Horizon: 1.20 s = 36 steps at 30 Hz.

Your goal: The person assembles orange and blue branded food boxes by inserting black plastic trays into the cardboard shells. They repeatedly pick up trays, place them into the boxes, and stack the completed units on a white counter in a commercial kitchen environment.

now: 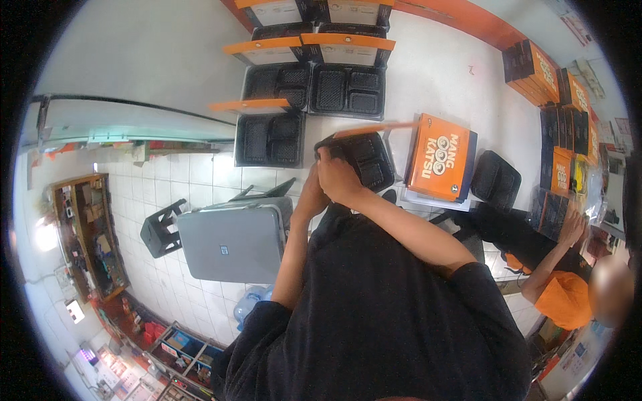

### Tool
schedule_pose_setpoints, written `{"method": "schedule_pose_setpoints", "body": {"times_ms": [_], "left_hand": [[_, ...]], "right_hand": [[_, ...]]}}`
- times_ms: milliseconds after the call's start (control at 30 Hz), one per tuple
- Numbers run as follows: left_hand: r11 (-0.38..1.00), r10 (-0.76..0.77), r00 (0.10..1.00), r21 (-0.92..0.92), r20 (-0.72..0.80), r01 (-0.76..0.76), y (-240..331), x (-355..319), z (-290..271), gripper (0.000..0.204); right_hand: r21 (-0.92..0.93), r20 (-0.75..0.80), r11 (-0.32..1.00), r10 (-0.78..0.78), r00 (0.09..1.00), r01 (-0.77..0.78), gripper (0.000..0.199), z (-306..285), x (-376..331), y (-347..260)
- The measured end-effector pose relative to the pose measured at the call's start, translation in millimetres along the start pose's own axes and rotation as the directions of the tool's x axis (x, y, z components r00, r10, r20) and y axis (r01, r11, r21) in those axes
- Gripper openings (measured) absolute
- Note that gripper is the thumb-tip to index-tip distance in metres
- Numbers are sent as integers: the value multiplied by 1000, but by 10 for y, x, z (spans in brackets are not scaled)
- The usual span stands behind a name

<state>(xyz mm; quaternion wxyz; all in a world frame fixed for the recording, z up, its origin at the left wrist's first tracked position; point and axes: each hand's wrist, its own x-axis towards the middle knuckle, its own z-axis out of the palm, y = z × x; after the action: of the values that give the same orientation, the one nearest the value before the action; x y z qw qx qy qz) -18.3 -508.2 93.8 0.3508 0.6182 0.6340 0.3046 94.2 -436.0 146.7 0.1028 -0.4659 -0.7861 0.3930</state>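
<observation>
Both hands meet at the near edge of the white worktop (pixel 428 73), on a black tray (pixel 364 159) with an orange lid (pixel 374 128) hinged up on its far side. The right hand (pixel 338 177) lies closed over the tray's near-left corner; the left hand (pixel 313 194) sits just below it, its grip hidden. The tray's long axis runs away to the right, toward the orange box (pixel 441 157) just beside it. Open trays (pixel 271 139) lie further left.

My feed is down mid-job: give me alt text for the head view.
Both hands, left hand and right hand, grip a black compartment tray with an orange lid at the edge of a white table. More open black trays lie beyond, closed orange boxes to the right.
</observation>
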Motion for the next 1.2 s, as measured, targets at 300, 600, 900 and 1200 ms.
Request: {"method": "schedule_pose_setpoints", "body": {"times_ms": [300, 600, 900, 1200], "left_hand": [[989, -103, 994, -103, 25, 105, -225, 103, -60, 70], [979, -33, 998, 201, 45, 24, -174, 46, -62, 69], [930, -247, 962, 309, 121, 200, -202, 62, -57, 68], [922, -19, 997, 384, -72, 46, -471, 38, -88, 54]], "right_hand": [[72, -107, 968, 248, 963, -241, 37, 461, 328, 506], [399, -92, 907, 187, 978, -136, 45, 582, 232, 910], [-194, -394, 909, 271, 878, -368, 21, -276, -977, 1119], [286, -291, 912, 375, 880, -294, 19, 229, -1040, 1851]]}}
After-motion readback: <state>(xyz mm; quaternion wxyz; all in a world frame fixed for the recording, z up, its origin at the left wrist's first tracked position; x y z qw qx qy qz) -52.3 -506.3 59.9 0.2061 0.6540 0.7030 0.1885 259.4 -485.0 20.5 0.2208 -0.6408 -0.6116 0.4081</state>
